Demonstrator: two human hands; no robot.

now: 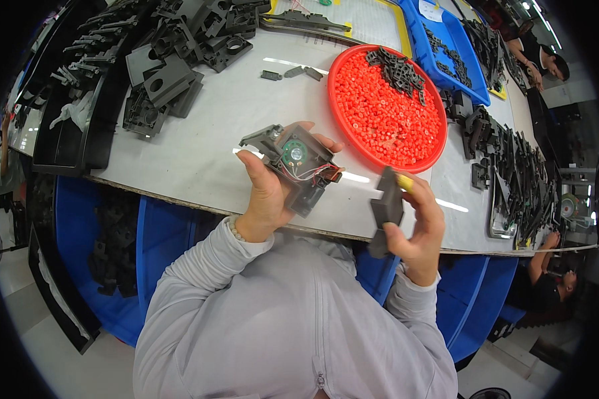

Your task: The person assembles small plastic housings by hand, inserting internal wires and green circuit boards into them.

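My left hand [267, 193] is wrapped round a dark grey plastic housing [305, 194], tilted so its inside faces up. In the housing sit a round speaker-like disc [295, 153] with a green rim and some thin red and white wires [306, 174]. My right hand [419, 226] grips a second dark grey plastic part [387, 203] between thumb and fingers, slightly blurred and apart from the housing. Something yellow [404, 182] covers a fingertip of that hand. Just beyond it stands a round red tray [333, 100] with many small red pieces and a heap of small black parts [398, 72].
Grey housings [170, 80] are piled at the far left beside black trays [66, 149]. A blue bin [476, 93] of dark parts and long black strips [522, 179] lie to the right. Blue bins [160, 233] sit below the table edge. Two people [552, 266] work at the right.
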